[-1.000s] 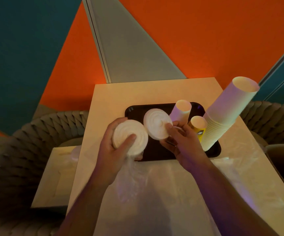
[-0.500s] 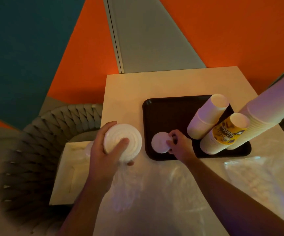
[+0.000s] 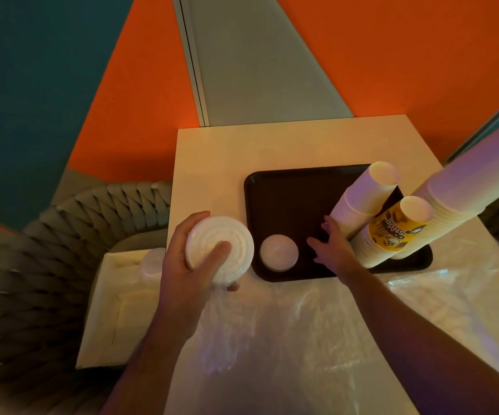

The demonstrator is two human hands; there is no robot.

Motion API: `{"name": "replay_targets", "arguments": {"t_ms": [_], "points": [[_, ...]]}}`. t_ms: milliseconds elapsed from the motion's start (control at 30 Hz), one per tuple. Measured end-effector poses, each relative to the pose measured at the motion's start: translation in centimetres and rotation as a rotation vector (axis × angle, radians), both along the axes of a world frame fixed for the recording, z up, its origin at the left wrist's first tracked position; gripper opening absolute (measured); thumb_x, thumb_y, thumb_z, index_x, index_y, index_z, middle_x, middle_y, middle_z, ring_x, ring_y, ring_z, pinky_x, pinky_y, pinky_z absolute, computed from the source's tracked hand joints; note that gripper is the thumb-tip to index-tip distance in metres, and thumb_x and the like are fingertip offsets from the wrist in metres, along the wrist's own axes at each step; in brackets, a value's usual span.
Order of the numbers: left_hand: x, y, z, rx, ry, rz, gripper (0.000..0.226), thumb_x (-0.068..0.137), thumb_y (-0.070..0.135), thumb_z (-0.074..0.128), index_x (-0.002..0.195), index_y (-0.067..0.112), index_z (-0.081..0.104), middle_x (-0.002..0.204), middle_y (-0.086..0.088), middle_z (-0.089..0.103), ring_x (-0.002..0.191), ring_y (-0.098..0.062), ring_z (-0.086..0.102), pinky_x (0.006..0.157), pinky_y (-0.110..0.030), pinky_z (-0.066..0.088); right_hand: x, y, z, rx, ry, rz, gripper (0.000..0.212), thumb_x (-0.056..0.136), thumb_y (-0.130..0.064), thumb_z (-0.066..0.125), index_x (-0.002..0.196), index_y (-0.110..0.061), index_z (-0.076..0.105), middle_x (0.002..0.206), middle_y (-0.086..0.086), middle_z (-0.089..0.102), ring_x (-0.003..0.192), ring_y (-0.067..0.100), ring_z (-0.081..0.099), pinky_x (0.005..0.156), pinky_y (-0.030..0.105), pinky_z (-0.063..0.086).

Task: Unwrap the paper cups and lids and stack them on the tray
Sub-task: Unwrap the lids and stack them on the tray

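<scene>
While spread under everything, pale square table (image 3: 212, 151), draped at the near end with crumpled clear plastic wrap (image 3: 302, 339). Set on it toward the far right, dark rectangular plastic tray (image 3: 287, 199). Leaning at the tray's right side, tall stack of white paper cups (image 3: 467, 187), shorter stack of white paper cups (image 3: 362, 199) and, between them, stack topped by a yellow printed cup (image 3: 392, 232). Held above the table's left edge just beside the tray, thick stack of white ribbed plastic lids (image 3: 219, 250), clamped in the left hand (image 3: 188, 265), thumb across the top lid, fingers curled round the rim. Lying flat in the tray's near left corner, single small white round lid (image 3: 279, 252). Beside it, right hand (image 3: 332, 250) empty, grip apart, fingers straight over the tray floor by the shorter cup stack.

Probably mid-placing lids. Best done by peeling one lid at a time, centring each squarely on the single lid, keeping clear of the leaning cups.
</scene>
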State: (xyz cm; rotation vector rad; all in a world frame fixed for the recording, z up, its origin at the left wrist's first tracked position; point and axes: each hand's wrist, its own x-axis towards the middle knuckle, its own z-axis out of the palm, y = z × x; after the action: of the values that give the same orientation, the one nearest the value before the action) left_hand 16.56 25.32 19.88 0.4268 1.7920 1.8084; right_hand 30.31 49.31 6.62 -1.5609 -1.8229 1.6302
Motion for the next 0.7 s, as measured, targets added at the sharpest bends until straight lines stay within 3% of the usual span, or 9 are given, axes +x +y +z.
{"name": "replay_targets", "arguments": {"t_ms": [167, 300, 400, 500, 600, 700], "points": [[0.1, 0.2, 0.2, 0.015, -0.006, -0.013, 0.048, 0.087, 0.009, 0.073, 0.117, 0.044, 0.061, 0.110, 0.021, 0.061, 0.099, -0.006, 0.065, 0.052, -0.041, 0.060, -0.4, 0.6, 0.9, -0.144, 0.085, -0.111, 0.091, 0.097, -0.005, 0.063, 0.161, -0.035, 0.005, 0.169, 0.000, 0.012, 0.134, 0.038, 0.050, 0.099, 0.056, 0.053], [0.3, 0.5, 0.2, 0.018, 0.014, -0.017, 0.050, 0.088, 0.009, 0.073, 0.120, 0.045, 0.061, 0.113, 0.022, 0.059, 0.099, -0.007, 0.065, 0.054, -0.044, 0.061, -0.2, 1.0, 1.6, -0.176, 0.084, -0.128, 0.095, 0.097, -0.003, 0.064, 0.161, -0.037, 0.003, 0.170, 0.002, 0.010, 0.132, 0.037, 0.053, 0.101, 0.054, 0.053], [0.5, 0.7, 0.1, 0.007, 0.059, -0.036, 0.049, 0.087, 0.011, 0.074, 0.119, 0.046, 0.061, 0.119, 0.019, 0.058, 0.106, -0.013, 0.063, 0.054, -0.043, 0.061, 0.0, 0.8, 2.7, -0.119, 0.033, -0.073, 0.080, 0.097, -0.005, 0.064, 0.160, -0.029, 0.021, 0.164, 0.006, 0.028, 0.125, 0.033, 0.058, 0.096, 0.048, 0.056], [0.8, 0.9, -0.1, -0.045, 0.174, -0.075, 0.047, 0.087, 0.020, 0.078, 0.123, 0.044, 0.060, 0.120, 0.027, 0.057, 0.115, -0.013, 0.058, 0.062, -0.044, 0.062, 0.0, -0.2, 5.8, 0.103, 0.021, 0.106, 0.039, 0.099, -0.011, 0.062, 0.135, -0.025, 0.056, 0.131, 0.005, 0.064, 0.101, 0.019, 0.067, 0.087, 0.039, 0.061], [1.3, 1.2, -0.1, -0.126, 0.420, -0.119, 0.048, 0.084, 0.033, 0.074, 0.123, 0.051, 0.055, 0.120, 0.032, 0.056, 0.114, 0.002, 0.055, 0.082, -0.023, 0.055, -0.3, -2.5, 10.0, 0.251, 0.172, 0.244, 0.020, 0.098, -0.018, 0.064, 0.105, -0.035, 0.072, 0.095, -0.008, 0.074, 0.090, 0.016, 0.071, 0.083, 0.038, 0.062], [2.1, 1.8, 0.0, -0.129, 0.505, -0.120, 0.054, 0.087, 0.025, 0.078, 0.121, 0.057, 0.049, 0.119, 0.034, 0.056, 0.113, 0.005, 0.054, 0.081, -0.007, 0.047, -0.4, -5.3, 13.3, 0.326, 0.319, 0.354, 0.019, 0.094, -0.016, 0.070, 0.103, -0.032, 0.076, 0.092, -0.011, 0.075, 0.085, 0.014, 0.071, 0.082, 0.035, 0.060]]}}
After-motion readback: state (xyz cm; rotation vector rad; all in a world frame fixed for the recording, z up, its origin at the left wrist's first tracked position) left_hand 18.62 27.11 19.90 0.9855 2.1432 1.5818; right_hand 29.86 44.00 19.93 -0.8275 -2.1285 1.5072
